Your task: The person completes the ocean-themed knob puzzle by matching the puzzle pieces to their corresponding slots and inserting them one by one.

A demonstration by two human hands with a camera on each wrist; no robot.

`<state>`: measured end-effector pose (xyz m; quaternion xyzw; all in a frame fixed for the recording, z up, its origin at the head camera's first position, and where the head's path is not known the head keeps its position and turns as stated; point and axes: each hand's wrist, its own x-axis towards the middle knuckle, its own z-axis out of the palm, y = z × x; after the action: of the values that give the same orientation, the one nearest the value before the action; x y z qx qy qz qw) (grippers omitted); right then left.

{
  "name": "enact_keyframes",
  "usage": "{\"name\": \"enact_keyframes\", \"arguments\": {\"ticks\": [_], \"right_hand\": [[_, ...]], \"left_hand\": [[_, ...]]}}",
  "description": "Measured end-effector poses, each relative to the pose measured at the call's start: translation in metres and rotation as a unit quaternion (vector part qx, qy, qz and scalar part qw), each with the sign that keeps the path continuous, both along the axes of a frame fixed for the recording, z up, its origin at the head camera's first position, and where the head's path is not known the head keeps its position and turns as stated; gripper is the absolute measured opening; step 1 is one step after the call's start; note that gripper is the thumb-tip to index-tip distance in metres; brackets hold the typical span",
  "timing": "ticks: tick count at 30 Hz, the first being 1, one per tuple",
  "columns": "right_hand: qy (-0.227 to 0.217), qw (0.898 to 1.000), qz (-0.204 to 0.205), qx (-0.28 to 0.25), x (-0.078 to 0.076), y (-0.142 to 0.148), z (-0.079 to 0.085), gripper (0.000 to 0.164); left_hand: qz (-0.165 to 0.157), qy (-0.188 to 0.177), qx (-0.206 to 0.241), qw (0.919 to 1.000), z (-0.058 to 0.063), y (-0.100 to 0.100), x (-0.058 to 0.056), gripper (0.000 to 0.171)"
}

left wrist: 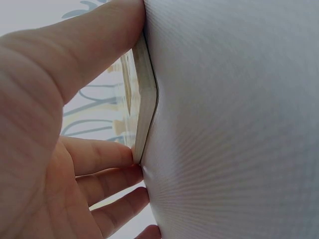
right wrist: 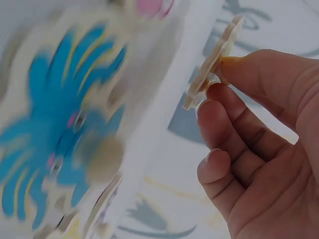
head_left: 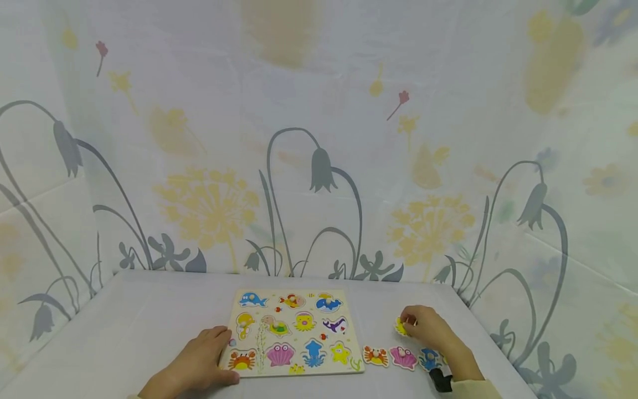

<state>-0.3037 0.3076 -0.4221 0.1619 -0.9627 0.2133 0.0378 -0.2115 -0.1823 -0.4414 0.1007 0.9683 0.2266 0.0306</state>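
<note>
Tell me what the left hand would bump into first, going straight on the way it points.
The puzzle board, it seems: the left hand is right at its edge, apparently touching already.

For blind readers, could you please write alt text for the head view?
The right hand holds a yellow puzzle piece, right of a sea-creature board that the left hand touches. A crab piece, shell piece and blue piece lie nearby.

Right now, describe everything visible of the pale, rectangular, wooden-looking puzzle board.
The puzzle board lies flat on the white table, face up. It is pale, with a plain edge and three rows of colourful sea creatures. Wooden-looking knobs stand on parts of its face; the near row, a crab, shell, squid and star, shows none. The left hand touches it around the near left corner.
</note>
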Motion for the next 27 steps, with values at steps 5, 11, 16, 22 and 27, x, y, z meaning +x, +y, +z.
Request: {"name": "enact_keyframes", "arguments": {"ticks": [5,11,16,22,27], "right_hand": [[0.008,1.0,0.016,0.001,0.003,-0.023,0.002,0.006],[0.009,0.999,0.034,0.011,0.003,-0.052,0.003,0.003],[0.022,0.997,0.068,0.027,-0.002,-0.082,0.005,0.003],[0.024,0.994,0.097,0.051,-0.007,-0.113,0.006,0.006],[0.016,0.991,0.119,0.056,-0.009,-0.135,0.006,0.006]], "left_hand": [[0.0,-0.005,-0.001,1.0,0.0,0.001,-0.001,0.095],[-0.001,-0.007,-0.004,1.0,-0.001,0.001,-0.001,0.095],[0.003,-0.01,-0.002,0.9999,-0.001,0.001,-0.001,0.095],[0.003,-0.01,-0.004,0.9999,-0.001,0.0,-0.001,0.095],[0.0,-0.004,-0.004,1.0,-0.001,0.0,0.0,0.094]]}}
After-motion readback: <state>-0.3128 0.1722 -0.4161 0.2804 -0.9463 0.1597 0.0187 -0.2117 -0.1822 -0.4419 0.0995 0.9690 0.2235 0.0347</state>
